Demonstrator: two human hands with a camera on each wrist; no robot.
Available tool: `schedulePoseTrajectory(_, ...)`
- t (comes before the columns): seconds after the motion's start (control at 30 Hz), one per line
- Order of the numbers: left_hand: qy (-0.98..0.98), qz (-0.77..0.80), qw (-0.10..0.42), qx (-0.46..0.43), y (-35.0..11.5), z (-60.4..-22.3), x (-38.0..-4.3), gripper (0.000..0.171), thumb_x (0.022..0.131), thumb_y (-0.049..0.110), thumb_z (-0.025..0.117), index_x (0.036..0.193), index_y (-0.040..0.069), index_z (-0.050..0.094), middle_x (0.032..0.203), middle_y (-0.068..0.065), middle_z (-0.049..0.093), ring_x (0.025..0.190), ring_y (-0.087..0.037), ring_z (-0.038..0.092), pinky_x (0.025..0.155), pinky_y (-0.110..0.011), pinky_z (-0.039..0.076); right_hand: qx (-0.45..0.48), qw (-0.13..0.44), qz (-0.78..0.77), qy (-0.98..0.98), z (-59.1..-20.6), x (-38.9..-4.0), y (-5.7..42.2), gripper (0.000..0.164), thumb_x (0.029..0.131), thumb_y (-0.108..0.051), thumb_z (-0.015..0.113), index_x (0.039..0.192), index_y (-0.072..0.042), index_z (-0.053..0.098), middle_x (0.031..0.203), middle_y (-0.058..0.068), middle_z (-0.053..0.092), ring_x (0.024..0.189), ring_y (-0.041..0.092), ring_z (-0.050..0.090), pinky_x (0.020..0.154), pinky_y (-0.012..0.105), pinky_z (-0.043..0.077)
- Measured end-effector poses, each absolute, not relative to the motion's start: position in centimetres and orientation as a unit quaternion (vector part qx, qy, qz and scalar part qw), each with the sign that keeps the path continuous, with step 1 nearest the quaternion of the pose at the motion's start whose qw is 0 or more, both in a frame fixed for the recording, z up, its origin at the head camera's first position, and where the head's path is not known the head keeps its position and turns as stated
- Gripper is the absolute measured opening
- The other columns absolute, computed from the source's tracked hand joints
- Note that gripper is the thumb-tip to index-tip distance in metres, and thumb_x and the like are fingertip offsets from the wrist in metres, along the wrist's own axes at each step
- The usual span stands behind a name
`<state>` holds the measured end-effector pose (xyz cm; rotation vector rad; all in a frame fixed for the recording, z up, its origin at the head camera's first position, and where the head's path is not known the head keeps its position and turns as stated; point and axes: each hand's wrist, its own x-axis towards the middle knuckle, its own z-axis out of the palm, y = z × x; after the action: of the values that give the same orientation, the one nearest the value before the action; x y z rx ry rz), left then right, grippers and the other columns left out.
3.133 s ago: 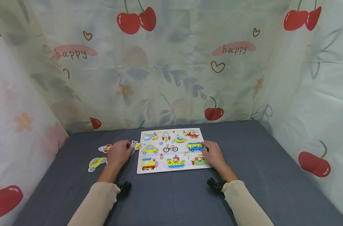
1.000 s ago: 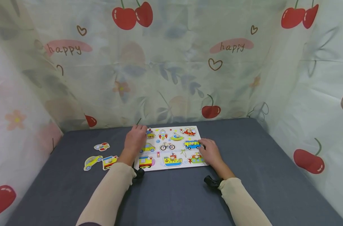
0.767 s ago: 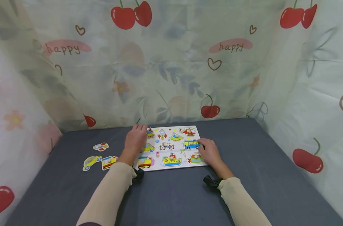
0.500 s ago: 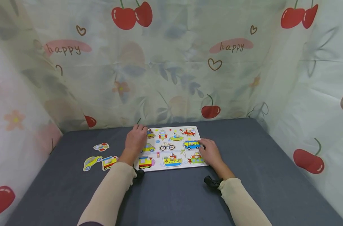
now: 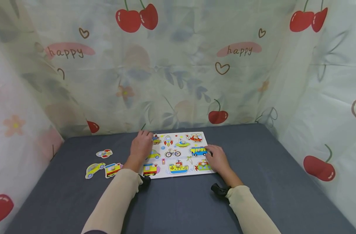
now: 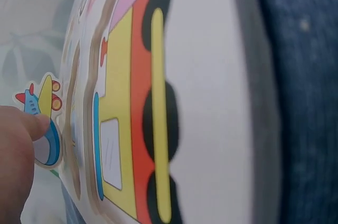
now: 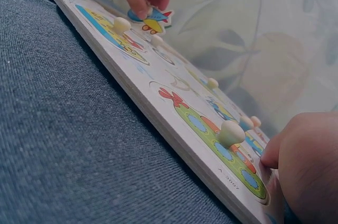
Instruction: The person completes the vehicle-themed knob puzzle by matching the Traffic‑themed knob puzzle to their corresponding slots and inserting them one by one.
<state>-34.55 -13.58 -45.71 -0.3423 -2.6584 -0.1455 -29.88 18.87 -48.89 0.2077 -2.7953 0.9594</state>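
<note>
At the upper left of the white puzzle board [image 5: 182,161], my left hand [image 5: 141,146] pinches an airplane puzzle piece [image 7: 157,23] by its knob. The airplane is tilted and stands above the board's surface in the right wrist view. Part of it is hidden behind the fingers in the head view. My right hand [image 5: 218,159] rests on the board's right edge, beside the bus piece [image 5: 198,151] and the submarine piece [image 7: 219,147]. Its fingertips touch the board; some fingers are hidden in the right wrist view.
Left of the board lie a rocket piece [image 5: 104,153], a yellow car piece [image 5: 94,170] and a train piece [image 5: 113,170]. Knobbed pieces such as the boat [image 5: 178,167] and helicopter [image 5: 194,138] sit in the board. A patterned curtain [image 5: 172,65] surrounds the dark table [image 5: 178,208].
My left hand has carried the airplane piece from left of the board to its upper left corner, uncovering the train piece. Over the last second both hands have stayed nearly still.
</note>
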Motion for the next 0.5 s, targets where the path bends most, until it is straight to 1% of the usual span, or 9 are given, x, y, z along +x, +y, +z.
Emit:
schedulePoseTrajectory(0.27, -0.968, -0.081, 0.207, -0.115, -13.88, -45.83, -34.66, 0.026, 0.09, 0.014, 0.07, 0.115, 0.006, 0.067, 0.112, -0.011, 0.062, 0.103, -0.027, 0.053, 0.086, -0.042, 0.051, 0.07, 0.092, 0.322, -0.94, -48.88, -29.9, 18.88, 0.038, 0.094, -0.011, 0.057, 0.131, -0.002, 0.06, 0.136, 0.017, 0.054, 0.132, 0.035, 0.039, 0.107, 0.052, 0.028)
schedulePoseTrajectory(0.5, -0.971, -0.105, 0.187, -0.108, -14.02, -45.93, -34.91, 0.029, 0.091, 0.015, 0.07, 0.118, 0.007, 0.067, 0.112, -0.011, 0.061, 0.105, -0.027, 0.052, 0.089, -0.043, 0.049, 0.068, 0.093, 0.322, -0.94, -48.75, -29.78, 18.79, 0.038, 0.094, -0.011, 0.058, 0.13, -0.002, 0.06, 0.136, 0.017, 0.054, 0.132, 0.035, 0.039, 0.107, 0.052, 0.029)
